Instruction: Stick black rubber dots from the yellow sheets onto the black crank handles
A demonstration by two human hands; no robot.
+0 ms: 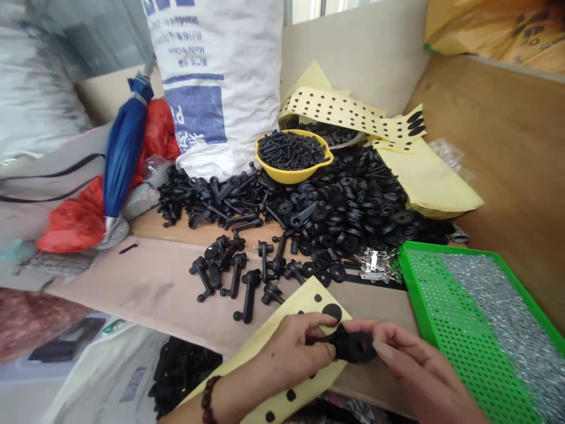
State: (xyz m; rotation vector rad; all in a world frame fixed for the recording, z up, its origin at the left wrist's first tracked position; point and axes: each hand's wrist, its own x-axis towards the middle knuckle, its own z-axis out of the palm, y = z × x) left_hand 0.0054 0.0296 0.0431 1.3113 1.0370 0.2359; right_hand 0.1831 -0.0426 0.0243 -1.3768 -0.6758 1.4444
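Observation:
Both hands meet low in the middle of the view over a yellow sticker sheet (304, 303) with black dots. My left hand (291, 353) pinches one end of a black plastic part (353, 347). My right hand (410, 365) grips the other end of the same part with thumb and fingers. A bead bracelet (209, 400) is on my left wrist. Just beyond the hands lie several loose black handle pieces (241, 271) on the cardboard-covered table (150, 288).
A big heap of black round parts (353, 200) fills the table's middle. Behind it stand a yellow bowl of black screws (293, 154), a white sack (216, 82) and more dotted yellow sheets (348, 112). A green perforated tray (441, 312) of small metal pieces sits right. A blue umbrella (123, 153) lies left.

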